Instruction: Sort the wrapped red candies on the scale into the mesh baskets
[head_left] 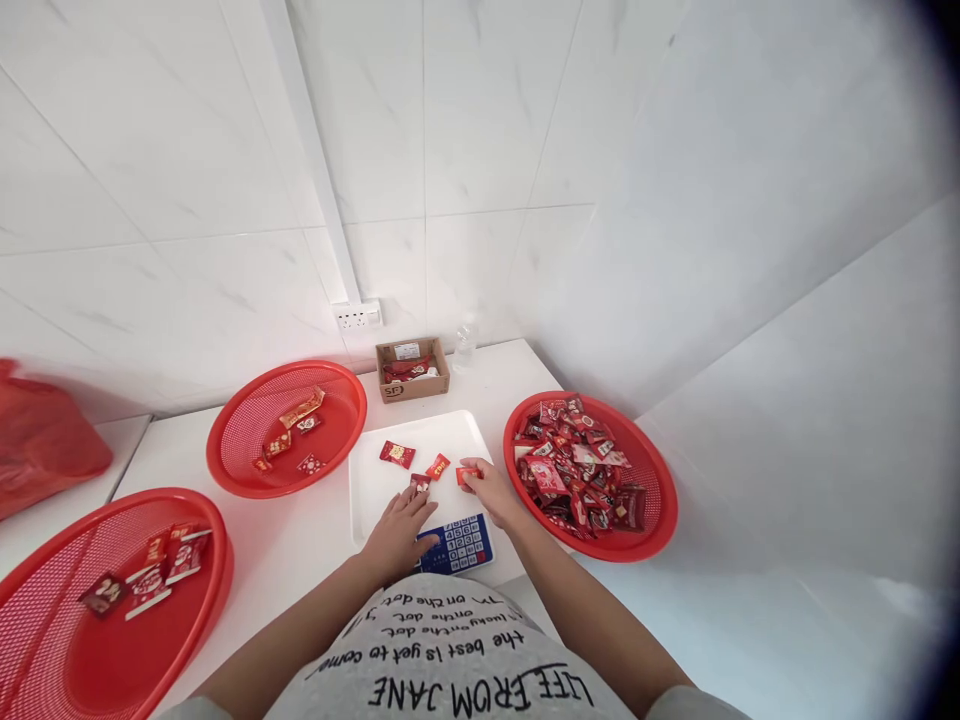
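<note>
A digital scale with a white weighing tray (pixel 375 505) and a blue keypad (pixel 466 545) sits in front of me. My right hand (pixel 491 490) pinches a small red candy packet (pixel 463 475) over the tray's right side. Fingers spread, my left hand (pixel 400 530) rests low over the tray and the keypad's left part. Its fingertips are by a dark red packet (pixel 420 482); whether they touch it I cannot tell. Farther up on the tray lie a red packet with a gold print (pixel 397 454) and a small bright red packet (pixel 437 467).
To the right stands a red basket (pixel 664 475) heaped with packets. Two more red baskets, one farther back (pixel 225 440) and one nearer (pixel 214 640), hold several packets each. A cardboard box (pixel 412 388), a clear bottle (pixel 465 343) and a red bag (pixel 45 445) are near the wall.
</note>
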